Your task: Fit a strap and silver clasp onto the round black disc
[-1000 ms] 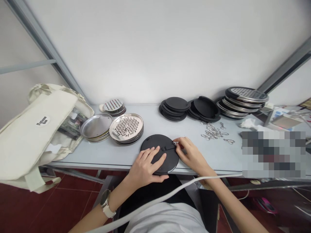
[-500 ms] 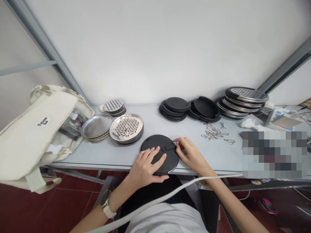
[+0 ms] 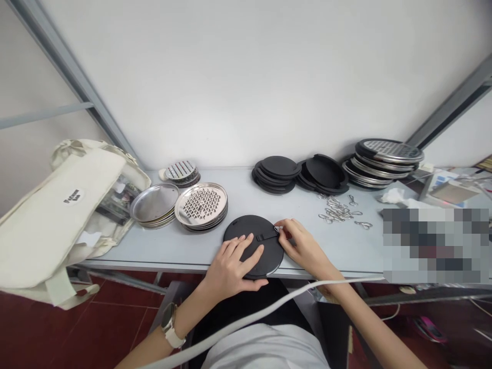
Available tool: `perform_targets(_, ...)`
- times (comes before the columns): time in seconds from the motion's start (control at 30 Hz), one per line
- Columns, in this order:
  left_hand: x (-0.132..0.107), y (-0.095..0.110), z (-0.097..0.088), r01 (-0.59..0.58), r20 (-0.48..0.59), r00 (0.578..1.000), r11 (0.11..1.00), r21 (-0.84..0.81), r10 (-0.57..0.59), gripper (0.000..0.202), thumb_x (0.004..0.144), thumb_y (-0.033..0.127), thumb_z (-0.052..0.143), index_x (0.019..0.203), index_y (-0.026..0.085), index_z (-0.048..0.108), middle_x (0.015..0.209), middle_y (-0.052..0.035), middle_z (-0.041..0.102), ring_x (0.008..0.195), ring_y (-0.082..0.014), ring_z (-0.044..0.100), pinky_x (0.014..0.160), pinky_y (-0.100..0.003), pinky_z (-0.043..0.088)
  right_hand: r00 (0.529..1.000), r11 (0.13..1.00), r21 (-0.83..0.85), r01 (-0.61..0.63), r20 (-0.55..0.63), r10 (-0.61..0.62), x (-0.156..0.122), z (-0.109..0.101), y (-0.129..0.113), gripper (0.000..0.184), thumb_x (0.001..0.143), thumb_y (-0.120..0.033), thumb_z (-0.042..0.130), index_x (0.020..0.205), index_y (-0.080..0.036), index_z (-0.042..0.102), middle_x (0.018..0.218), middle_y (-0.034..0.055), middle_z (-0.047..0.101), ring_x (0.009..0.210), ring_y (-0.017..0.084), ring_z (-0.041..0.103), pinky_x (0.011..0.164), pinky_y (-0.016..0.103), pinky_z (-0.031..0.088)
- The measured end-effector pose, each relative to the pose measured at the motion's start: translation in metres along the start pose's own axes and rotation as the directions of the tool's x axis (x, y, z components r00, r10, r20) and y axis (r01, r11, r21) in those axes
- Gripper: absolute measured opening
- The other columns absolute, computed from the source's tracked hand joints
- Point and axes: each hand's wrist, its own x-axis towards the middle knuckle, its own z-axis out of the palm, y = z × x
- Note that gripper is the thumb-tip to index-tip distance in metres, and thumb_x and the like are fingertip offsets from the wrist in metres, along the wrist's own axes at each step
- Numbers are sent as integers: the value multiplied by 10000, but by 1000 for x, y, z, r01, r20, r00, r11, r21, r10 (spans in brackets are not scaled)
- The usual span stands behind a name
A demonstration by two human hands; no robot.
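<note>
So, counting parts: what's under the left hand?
The left hand lies flat on a black round lid; the right hand pinches a metal clip at its edge. Anything beneath the lid is hidden.

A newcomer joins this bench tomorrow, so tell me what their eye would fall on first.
The black disc at the near edge of the table, pressed flat by the left hand while the right hand pinches a small metal clip at its rim. Next, the perforated steel discs stacked left of it and the cream bag at the far left.
</note>
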Motion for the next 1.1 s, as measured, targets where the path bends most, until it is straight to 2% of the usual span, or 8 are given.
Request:
perform_targets(0.77, -1, 1, 0, -2, 0, 1000, 1000, 19, 2, 607, 803, 623, 520, 1253, 218, 557, 1294, -135, 539, 1134, -278, 521, 911, -384, 417, 1000, 999, 35, -13, -4, 13, 1, 1, 0, 135, 911, -184, 399, 978, -215, 513, 803, 37, 532, 729, 179, 552, 643, 301, 463)
perform_targets(1.1, -1, 1, 0, -1, 7, 1000, 1000, 8, 1, 603, 811, 622, 511, 1253, 214, 558, 1296, -137, 537, 1143, -282, 517, 920, -392, 414, 999, 998, 49, -30, 15, 29, 1, 0, -1, 116, 912, -184, 402, 959, -212, 504, 799, 29, 521, 732, 175, 545, 675, 309, 461)
